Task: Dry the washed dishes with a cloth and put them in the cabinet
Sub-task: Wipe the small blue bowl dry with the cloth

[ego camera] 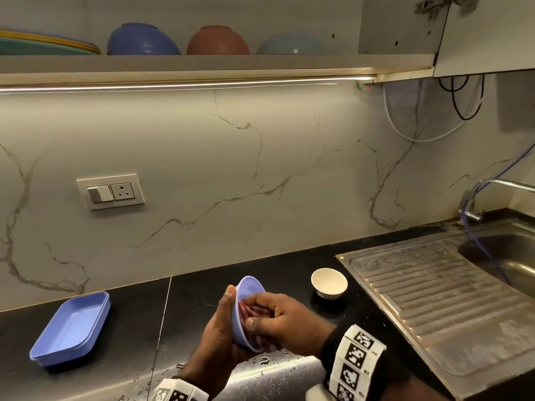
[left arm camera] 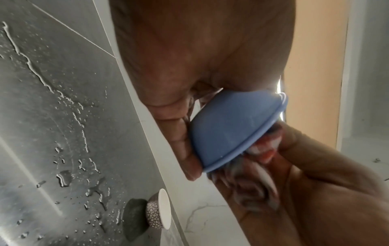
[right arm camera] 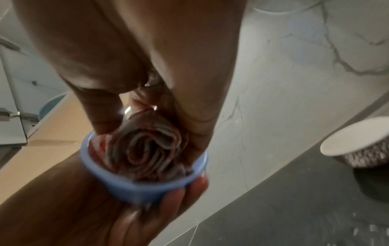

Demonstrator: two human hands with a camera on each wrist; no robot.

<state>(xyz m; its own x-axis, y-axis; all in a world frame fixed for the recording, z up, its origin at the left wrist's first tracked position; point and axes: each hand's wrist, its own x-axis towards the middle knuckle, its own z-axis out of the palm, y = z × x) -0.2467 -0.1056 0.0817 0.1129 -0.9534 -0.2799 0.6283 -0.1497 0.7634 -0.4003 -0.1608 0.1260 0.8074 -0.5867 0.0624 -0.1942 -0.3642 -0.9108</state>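
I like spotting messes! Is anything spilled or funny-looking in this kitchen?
Yes: water drops lie spilled on the black counter beside the sink. Loose wires also dangle under the cabinet. Nothing looks broken.

- The small bowl (ego camera: 249, 287) is held above the counter (ego camera: 121, 354), tipped on its side between both hands.
- The left hand (ego camera: 215, 334) cups it from the left; the right hand (ego camera: 278, 318) presses the cloth (ego camera: 254, 311) into it from the right.
- The cup (ego camera: 329, 283) stands on the counter, right of and behind the hands.
- The tray (ego camera: 71, 327) lies far left.
- The sink drainboard (ego camera: 440, 302) is to the right.
- Upturned bowls (ego camera: 217, 40) sit on the shelf (ego camera: 202, 63) above.
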